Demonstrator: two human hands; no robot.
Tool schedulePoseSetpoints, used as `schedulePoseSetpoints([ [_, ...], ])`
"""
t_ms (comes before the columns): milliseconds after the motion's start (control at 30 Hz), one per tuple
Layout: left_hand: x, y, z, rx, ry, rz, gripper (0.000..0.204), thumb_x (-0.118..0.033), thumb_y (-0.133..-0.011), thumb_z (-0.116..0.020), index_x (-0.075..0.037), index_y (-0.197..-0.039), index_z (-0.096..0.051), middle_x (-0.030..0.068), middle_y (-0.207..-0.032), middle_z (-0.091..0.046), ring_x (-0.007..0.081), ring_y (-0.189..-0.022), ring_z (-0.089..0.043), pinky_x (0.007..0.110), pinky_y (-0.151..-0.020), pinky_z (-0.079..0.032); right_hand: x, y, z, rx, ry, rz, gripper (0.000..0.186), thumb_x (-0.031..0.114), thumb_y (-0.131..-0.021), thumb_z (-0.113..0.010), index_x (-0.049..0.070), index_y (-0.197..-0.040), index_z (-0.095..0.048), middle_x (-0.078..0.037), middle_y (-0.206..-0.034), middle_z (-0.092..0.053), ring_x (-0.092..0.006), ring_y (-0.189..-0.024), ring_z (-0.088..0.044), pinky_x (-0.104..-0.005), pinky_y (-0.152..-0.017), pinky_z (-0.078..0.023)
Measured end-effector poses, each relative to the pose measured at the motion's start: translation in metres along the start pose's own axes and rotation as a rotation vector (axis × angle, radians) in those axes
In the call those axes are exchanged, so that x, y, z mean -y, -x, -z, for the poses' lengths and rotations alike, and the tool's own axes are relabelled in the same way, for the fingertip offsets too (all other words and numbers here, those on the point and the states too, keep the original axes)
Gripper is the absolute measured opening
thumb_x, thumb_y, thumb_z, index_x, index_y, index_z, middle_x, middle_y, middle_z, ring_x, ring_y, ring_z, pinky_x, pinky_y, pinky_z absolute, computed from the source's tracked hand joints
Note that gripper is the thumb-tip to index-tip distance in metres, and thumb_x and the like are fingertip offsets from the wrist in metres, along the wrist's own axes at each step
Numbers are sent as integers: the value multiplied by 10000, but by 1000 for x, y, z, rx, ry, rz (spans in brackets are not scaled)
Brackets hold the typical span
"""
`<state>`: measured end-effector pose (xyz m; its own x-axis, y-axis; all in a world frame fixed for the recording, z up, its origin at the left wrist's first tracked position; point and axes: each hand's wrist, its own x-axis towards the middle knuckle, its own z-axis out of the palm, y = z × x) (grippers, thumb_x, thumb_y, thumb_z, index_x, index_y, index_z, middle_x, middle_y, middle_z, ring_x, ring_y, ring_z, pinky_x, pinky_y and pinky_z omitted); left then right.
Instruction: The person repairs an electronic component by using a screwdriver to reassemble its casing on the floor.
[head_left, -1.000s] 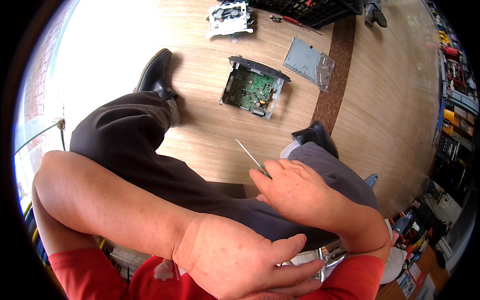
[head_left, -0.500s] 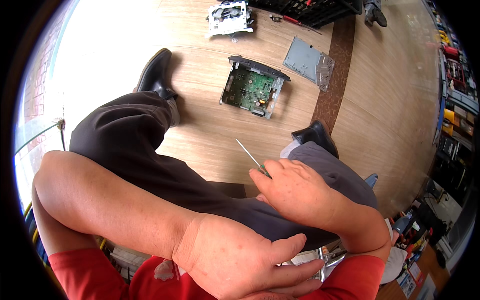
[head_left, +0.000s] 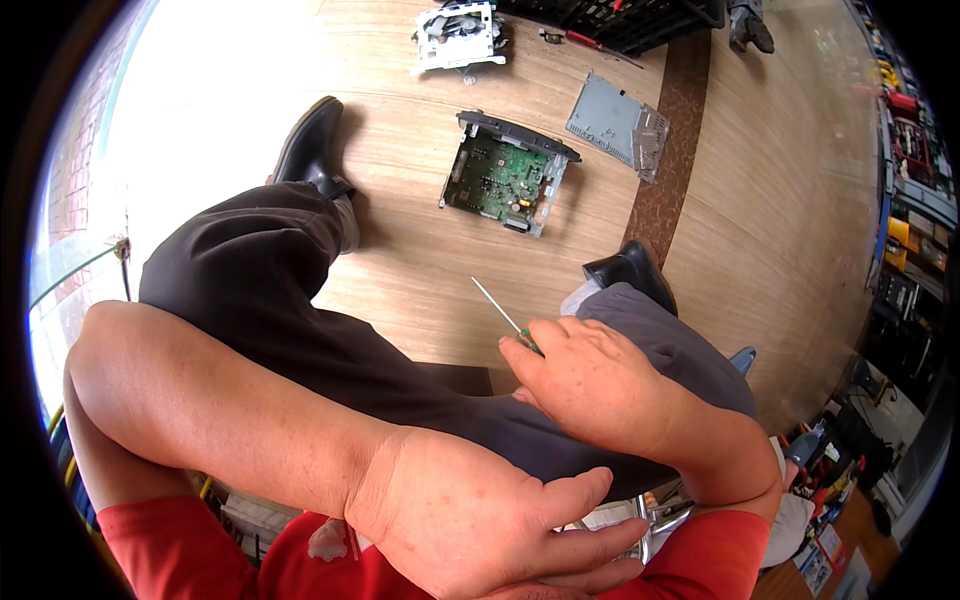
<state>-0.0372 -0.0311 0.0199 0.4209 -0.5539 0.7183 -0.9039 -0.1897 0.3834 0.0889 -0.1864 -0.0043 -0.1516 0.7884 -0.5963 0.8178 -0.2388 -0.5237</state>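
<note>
My right hand point(head_left: 595, 375), closed around a screwdriver point(head_left: 496, 305), hovers by my right thigh. The screwdriver's thin metal shaft points up and left; only a bit of its green handle shows past my fingers. Across my lap, close to my body, lies my left forearm, and my left hand point(head_left: 480, 515) has its fingers stretched apart, with nothing seen in them. On the floor between my feet sits an open electronic unit point(head_left: 505, 180) with a green circuit board and a dark front panel. Neither hand touches it.
A grey metal cover plate point(head_left: 612, 120) lies right of the unit. Farther off is a white-framed mechanism point(head_left: 460, 40), near a black crate point(head_left: 610, 22) and a red-handled tool point(head_left: 583, 40). My black shoes point(head_left: 308, 150) flank the unit. Shelves with tools point(head_left: 910, 200) line the right side.
</note>
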Motion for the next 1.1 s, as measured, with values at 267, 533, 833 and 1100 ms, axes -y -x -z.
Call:
schedulePoseSetpoints([
  [267,11,5,-7,-8,2,-46,466,-236,-968,-527,-20,-1372,-612,166,-1425,-628,351,-1319,-615,519,-968,-560,-6,1,-4,15,-14,-42,463,257,-930,-729,4,-1298,-608,-163,-1095,-622,-339,-1052,-650,-429,-919,-535],
  [533,3,1,0,1,23,-21,467,-241,-970,-520,-23,-1373,-609,173,-1431,-622,360,-1315,-615,523,-969,-557,-1,0,0,24,-9,-16,459,257,-933,-726,6,-1298,-604,-167,-1110,-623,-344,-1062,-649,-430,-928,-532],
  [833,3,1,-1,-4,-2,-19,469,-238,-967,-519,-9,-1365,-616,175,-1423,-627,357,-1305,-622,519,-968,-559,-1,-1,-1,23,-6,-17,457,259,-931,-728,9,-1294,-605,-163,-1102,-622,-340,-1061,-649,-427,-927,-532],
  [1100,2,2,-3,-1,-17,-20,472,-239,-966,-522,-11,-1370,-613,171,-1425,-626,354,-1310,-619,517,-968,-559,-1,0,0,20,-3,-14,447,262,-936,-723,12,-1288,-609,-161,-1102,-621,-338,-1062,-648,-425,-928,-531],
])
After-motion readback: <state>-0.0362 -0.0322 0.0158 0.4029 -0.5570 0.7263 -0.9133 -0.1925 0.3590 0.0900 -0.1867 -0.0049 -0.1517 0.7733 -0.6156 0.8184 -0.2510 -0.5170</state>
